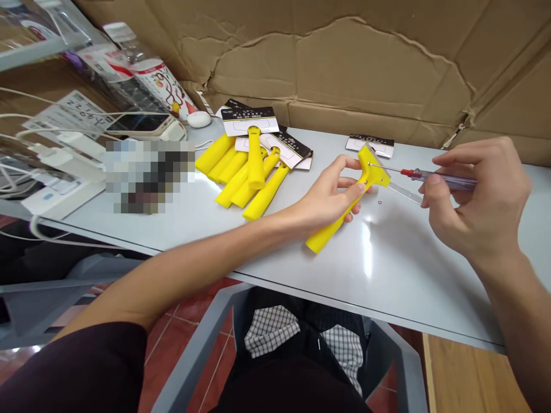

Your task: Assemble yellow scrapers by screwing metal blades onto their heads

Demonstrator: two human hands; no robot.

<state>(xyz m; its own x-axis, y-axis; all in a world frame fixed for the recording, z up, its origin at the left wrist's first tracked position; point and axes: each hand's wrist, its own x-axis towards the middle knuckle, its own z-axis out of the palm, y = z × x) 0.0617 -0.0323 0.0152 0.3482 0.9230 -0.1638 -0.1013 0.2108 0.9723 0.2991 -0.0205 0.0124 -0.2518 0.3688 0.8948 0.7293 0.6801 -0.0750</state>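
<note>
My left hand (333, 192) is closed around the neck of a yellow scraper (375, 171), whose handle slants down toward me. In my right hand (477, 201) is a screwdriver (458, 181) with a clear handle and red collar. Its thin shaft points left, and the tip meets the scraper's head at a small screw or hole. A flat metal strip (404, 193) shows below the shaft, running toward my right fingers; I cannot tell whether they touch it. One tiny metal piece, perhaps a nut (379, 202), lies on the table beneath the head.
Several yellow scrapers (256, 166) with black-and-white cards lie piled left of my hand. Another card (370, 145) rests by the cardboard wall (344, 63). Far left are bottles (161, 83), a phone (138, 124), a power strip (64, 189) and cables. The table's front edge (301, 293) is close to me.
</note>
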